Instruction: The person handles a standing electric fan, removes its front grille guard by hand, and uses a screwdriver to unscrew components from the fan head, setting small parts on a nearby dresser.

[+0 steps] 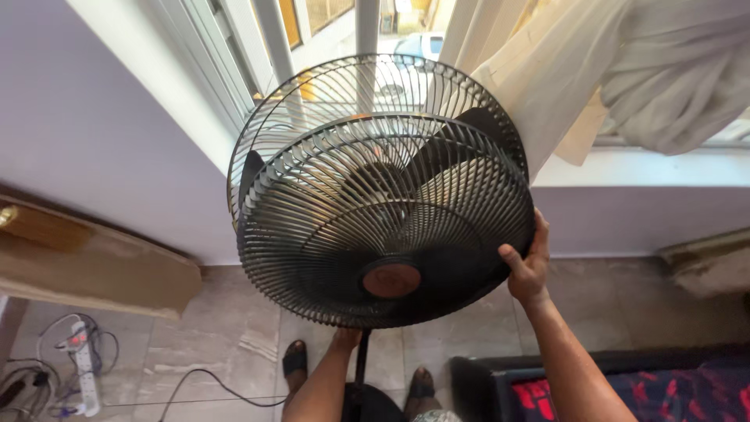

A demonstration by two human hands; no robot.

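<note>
**Two hands on the grille of a black standing fan**

At the far left, on the tiled floor (219,344), lies a white power strip (82,367) with a tangle of cables around it. Above it a brown wooden board (94,266) leans along the pale wall.

In the middle stands the black fan (383,195), its round wire cage tilted so the front faces down toward the camera. The dark blades show through the wires, and a reddish-brown round cap (391,279) sits at the centre of the front grille. The fan's pole (362,359) runs down from under the cage between two feet in dark sandals (295,361).

The left hand (346,337) reaches up to the bottom edge of the cage; the grille hides most of it, so it seems to touch the rim, but its grip cannot be made out. To the right, the right hand (528,266) is curled around the cage's outer rim, thumb on the front, fingers wrapped behind.

Behind the fan hangs a cream curtain (578,70) over the window sill. At the lower right sits a dark cushion with red patterning (625,391).
</note>
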